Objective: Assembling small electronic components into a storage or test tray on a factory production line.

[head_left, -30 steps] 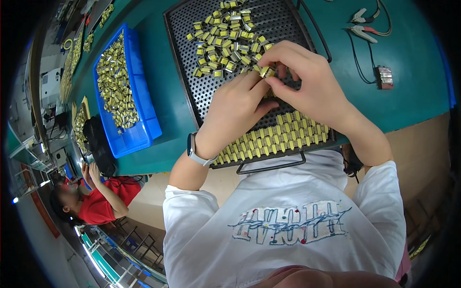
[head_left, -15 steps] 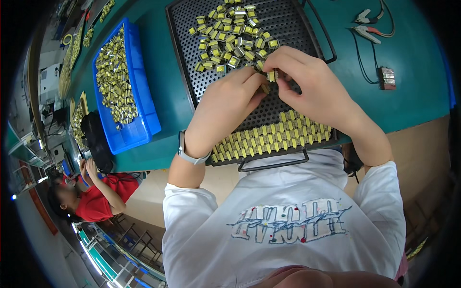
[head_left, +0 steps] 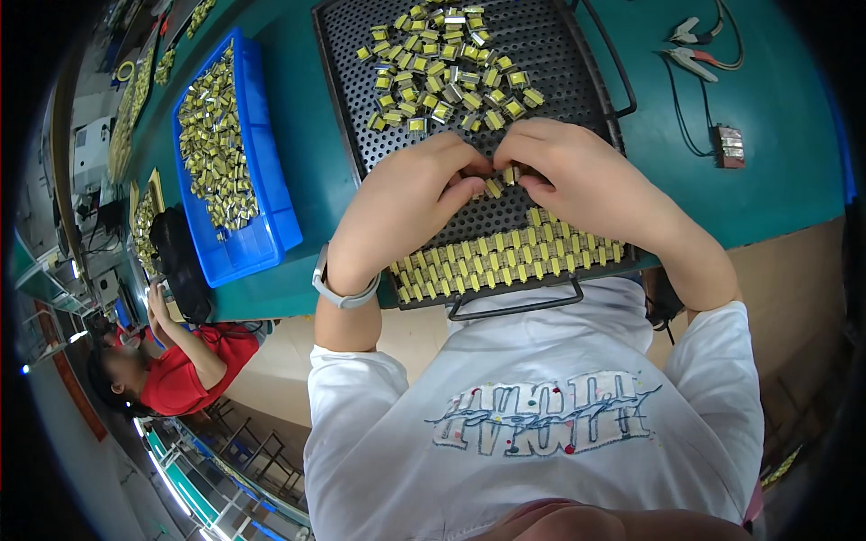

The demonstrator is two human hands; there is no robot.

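Note:
Over a black perforated metal tray (head_left: 352, 54), my left hand (head_left: 410, 194) is closed in a pinch with a small yellow transformer (head_left: 493, 187) at its fingertips. Close beside it, my right hand (head_left: 573, 167) pinches another small transformer (head_left: 511, 175) between thumb and fingers. The fingertips of both hands nearly meet. Beyond them lies a loose heap of yellow-and-silver transformers (head_left: 433, 68), facing various ways. Along the tray's near edge, more transformers (head_left: 505, 257) stand packed in neat slanted rows, and a short extra row begins at the right.
A blue bin (head_left: 280, 203) full of transformers stands left on the green table (head_left: 767, 194). Wire handles stick out from the tray's near and far right sides. At the right lie clip leads (head_left: 690, 63) wired to a small brown block (head_left: 728, 147). A person in red (head_left: 194, 370) sits at far left.
Both hands have drawn slightly nearer to me, toward the rows, each with its transformer. More of the heap's near edge shows now. The rows look the same.

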